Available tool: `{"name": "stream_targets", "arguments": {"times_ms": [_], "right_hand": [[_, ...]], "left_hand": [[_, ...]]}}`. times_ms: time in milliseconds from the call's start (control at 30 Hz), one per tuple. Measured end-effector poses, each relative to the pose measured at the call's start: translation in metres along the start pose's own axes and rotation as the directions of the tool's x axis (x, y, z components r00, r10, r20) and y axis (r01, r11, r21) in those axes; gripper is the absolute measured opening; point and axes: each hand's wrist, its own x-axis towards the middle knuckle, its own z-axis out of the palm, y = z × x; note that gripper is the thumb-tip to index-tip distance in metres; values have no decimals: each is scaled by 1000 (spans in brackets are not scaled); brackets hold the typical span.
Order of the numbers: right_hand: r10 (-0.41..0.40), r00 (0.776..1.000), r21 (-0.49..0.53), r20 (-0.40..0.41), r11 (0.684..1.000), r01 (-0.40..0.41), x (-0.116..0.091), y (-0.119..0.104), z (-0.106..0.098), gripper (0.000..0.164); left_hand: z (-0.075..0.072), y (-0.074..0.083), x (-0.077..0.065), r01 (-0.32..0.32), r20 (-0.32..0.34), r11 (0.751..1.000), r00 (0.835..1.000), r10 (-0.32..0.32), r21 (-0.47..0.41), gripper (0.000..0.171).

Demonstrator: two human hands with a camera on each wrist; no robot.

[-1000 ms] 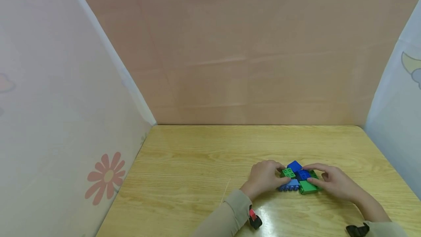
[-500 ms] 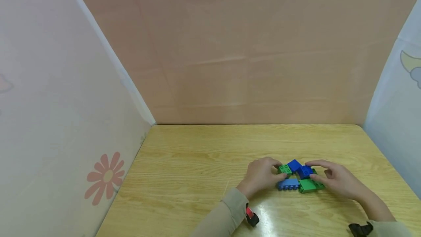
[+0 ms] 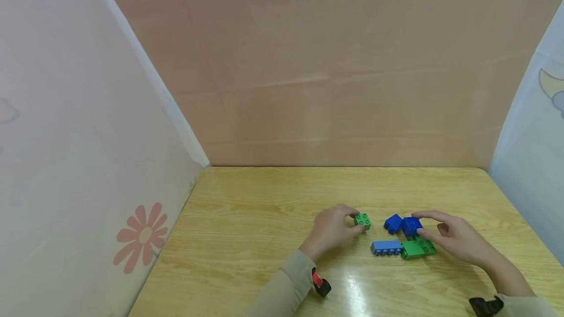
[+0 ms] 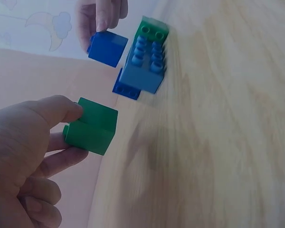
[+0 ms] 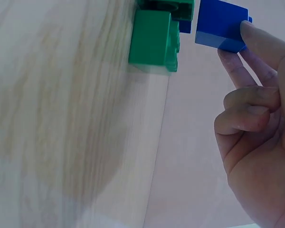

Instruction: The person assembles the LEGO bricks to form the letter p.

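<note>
My left hand (image 3: 330, 231) pinches a small green building block (image 3: 363, 221) between thumb and fingers, held off the table in the left wrist view. Between the thumb and fingers of my right hand (image 3: 458, 238) is a blue block (image 3: 411, 226), which the right wrist view shows raised off the table. Loose blocks lie between the hands. A light blue block with two rows of studs (image 3: 386, 247) lies on its side, end to end with a green block (image 3: 412, 250). A second green block (image 3: 426, 245) adjoins that one. Behind them sits another dark blue block (image 3: 393, 224).
The wooden table (image 3: 264, 238) extends far to the left of the blocks. A tan sheet (image 3: 330, 87) stands along its back edge. Pale printed panels rise on the left (image 3: 79, 111) and right (image 3: 537, 126) sides.
My left hand has moved left with the green block, away from the group. My right hand has shifted slightly right with its blue block. The other dark blue block has turned a little.
</note>
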Motion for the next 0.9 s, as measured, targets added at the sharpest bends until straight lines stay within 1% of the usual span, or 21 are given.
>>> {"name": "stream_targets", "arguments": {"times_ms": [233, 433, 600, 767, 900], "right_hand": [[-37, 999, -13, -20, 999, 37, 9, -7, 4, 38], [-68, 996, -47, -58, 997, 66, 17, -10, 9, 38], [-98, 993, -61, -64, 994, 94, 25, -15, 13, 39], [-102, 993, -50, -63, 994, 99, 35, -23, 17, 38], [-100, 993, -29, -60, 995, 98, 44, -29, 23, 38]], "left_hand": [[-17, -16, -7, 36, -14, 999, 999, -36, 6, 36], [-30, -32, -13, 53, -21, 999, 998, -53, 6, 36], [-34, -46, -18, 68, -31, 998, 997, -68, -8, 36], [-37, -61, -20, 47, -55, 999, 997, -48, -17, 34], [-37, -72, -21, 40, -52, 999, 998, -41, -19, 33]]}}
